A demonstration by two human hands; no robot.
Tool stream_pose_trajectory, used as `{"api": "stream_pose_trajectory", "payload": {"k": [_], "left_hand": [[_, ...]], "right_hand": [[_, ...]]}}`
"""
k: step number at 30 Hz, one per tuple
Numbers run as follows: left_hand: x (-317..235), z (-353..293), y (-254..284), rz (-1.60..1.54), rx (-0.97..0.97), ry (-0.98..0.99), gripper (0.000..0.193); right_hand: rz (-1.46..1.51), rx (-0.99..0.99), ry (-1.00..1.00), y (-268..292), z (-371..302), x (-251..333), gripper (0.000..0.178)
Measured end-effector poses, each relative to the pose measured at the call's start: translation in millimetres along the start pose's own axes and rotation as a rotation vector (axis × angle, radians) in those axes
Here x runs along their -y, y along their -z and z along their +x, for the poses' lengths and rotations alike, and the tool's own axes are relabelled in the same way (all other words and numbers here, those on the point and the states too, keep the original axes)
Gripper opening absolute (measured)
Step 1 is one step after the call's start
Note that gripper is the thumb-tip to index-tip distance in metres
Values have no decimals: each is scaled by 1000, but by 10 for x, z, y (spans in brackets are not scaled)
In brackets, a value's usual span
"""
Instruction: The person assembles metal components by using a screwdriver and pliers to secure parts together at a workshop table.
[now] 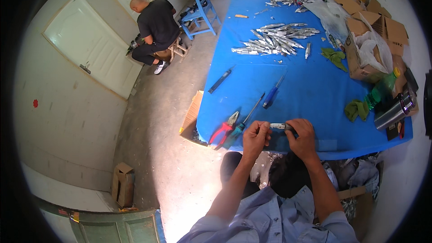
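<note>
Close to the table's front edge, my left hand (pixel 255 139) and my right hand (pixel 302 138) hold a slim silver part (pixel 277 126) with a darker right end. The fingers of my left hand pinch its left end, while those of my right hand wrap round the dark end. Left of my hands lie red-handled pliers (pixel 222 131) and a teal-handled screwdriver (pixel 239 128). Farther off are a blue-handled screwdriver (pixel 271 96) and a dark slim tool (pixel 220 80). A pile of similar silver parts (pixel 281 39) lies beyond them on the blue cloth (pixel 252 76).
At the right stand a cardboard box (pixel 362 67) with plastic bags, a green bottle (pixel 382 89) and a steel flask (pixel 396 110). Green rags (pixel 357 110) lie nearby. Across the floor a person (pixel 157 24) sits on a stool near a blue chair (pixel 200 11).
</note>
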State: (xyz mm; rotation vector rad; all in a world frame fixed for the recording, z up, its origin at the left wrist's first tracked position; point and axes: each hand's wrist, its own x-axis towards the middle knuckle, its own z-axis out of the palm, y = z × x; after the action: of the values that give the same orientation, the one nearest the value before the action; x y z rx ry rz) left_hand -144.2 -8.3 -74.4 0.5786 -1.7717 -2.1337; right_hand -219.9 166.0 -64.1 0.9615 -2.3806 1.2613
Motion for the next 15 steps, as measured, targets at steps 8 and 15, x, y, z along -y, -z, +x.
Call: {"api": "stream_pose_trajectory", "payload": {"k": [8, 15], "left_hand": [[50, 26, 16, -5, 20, -11, 27], [55, 27, 12, -49, 20, -30, 27]], "right_hand": [[14, -12, -33, 25, -3, 36, 32], [18, -13, 13, 34, -1, 15, 28]]}}
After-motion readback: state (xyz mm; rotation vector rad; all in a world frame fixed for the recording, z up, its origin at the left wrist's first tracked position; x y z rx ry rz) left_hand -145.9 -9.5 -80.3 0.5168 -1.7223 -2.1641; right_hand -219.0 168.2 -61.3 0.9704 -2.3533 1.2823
